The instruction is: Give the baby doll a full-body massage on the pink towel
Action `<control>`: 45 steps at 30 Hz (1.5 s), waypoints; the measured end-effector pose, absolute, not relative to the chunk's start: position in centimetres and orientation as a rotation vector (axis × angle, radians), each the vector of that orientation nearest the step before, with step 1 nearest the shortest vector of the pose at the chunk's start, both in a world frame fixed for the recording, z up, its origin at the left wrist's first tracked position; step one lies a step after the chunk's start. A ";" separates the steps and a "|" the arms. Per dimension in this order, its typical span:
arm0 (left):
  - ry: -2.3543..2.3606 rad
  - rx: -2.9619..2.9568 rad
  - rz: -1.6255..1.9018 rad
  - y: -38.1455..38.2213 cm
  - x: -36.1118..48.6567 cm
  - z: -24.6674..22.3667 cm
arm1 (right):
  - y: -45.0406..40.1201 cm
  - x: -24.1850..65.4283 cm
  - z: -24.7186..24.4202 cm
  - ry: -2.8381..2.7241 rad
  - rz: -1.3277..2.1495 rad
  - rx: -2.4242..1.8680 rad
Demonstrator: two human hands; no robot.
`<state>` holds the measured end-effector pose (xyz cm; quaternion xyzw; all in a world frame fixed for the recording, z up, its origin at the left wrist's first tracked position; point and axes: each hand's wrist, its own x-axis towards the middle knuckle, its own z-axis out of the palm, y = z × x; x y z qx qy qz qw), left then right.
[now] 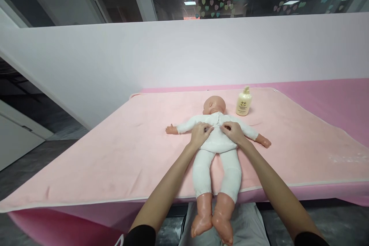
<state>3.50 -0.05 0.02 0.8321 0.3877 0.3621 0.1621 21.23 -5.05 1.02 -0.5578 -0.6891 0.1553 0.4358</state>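
A baby doll (219,144) with a white cloth body lies face down, its bald head turned to the left and its arms spread. On the left side of its upper back is my left hand (200,133), fingers pinched together by a thin pale strand or edge too small to name. My right hand (233,131) mirrors it on the right side, fingertips also closed against the back. A narrow gap along the doll's spine separates the two hands. Whatever they pinch is mostly hidden by the fingers. The doll's bare feet hang past the table's front edge.
A pale yellow pump bottle (243,102) stands upright to the right of the doll's head. Under the doll is a pink towel (115,153) over a darker pink cover (331,103). Behind rises a white half wall (184,54) below dark glass.
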 end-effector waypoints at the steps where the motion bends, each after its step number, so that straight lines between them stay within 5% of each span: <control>1: 1.119 2.349 1.057 0.0 3.7 -0.1 | -4.9 21.1 1.2 -1.712 0.380 -1.443; 8: 1.105 2.251 1.139 -0.2 3.8 0.0 | -2.8 20.9 1.4 -1.653 0.379 -1.732; 24: 1.154 2.595 1.475 -1.0 4.2 2.0 | -2.4 21.5 -0.3 -1.627 0.258 -1.597; 35: 1.306 2.542 0.974 0.7 5.4 1.4 | -2.7 21.2 0.3 -1.648 0.226 -1.640; 45: 1.264 2.379 1.168 1.8 5.9 0.3 | -2.1 21.7 -0.1 -1.467 0.227 -1.690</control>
